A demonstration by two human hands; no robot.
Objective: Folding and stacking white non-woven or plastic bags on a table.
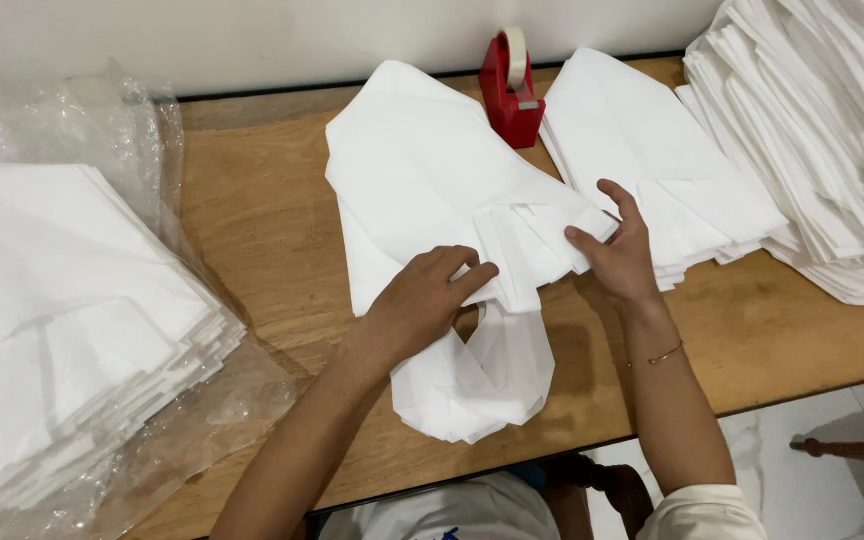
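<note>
Mid-table (pixel 252 230), a white bag (pixel 422 180), spread flat, handles (pixel 482 380) trailing toward the near edge. Left hand (pixel 422 300) pressed down on the folded pleats at the bag's waist, grip narrow, fingers curled onto the fabric. Right hand (pixel 620 250) just beside it, grip pinching the pleated edge between thumb and fingers. Red tape dispenser (pixel 512 90) behind, touching the bag's far corner. More folded bags (pixel 652 160) to the right, a tall stack (pixel 822 130) beyond them, another pile in clear plastic (pixel 62 320) on the left.

Likely trouble: pleats springing open if either hand lifts too soon, thin fabric being slippery. Handles hanging near the table edge, so a careless tug could drag the bag off. Dispenser close enough to catch on the bag's corner.
</note>
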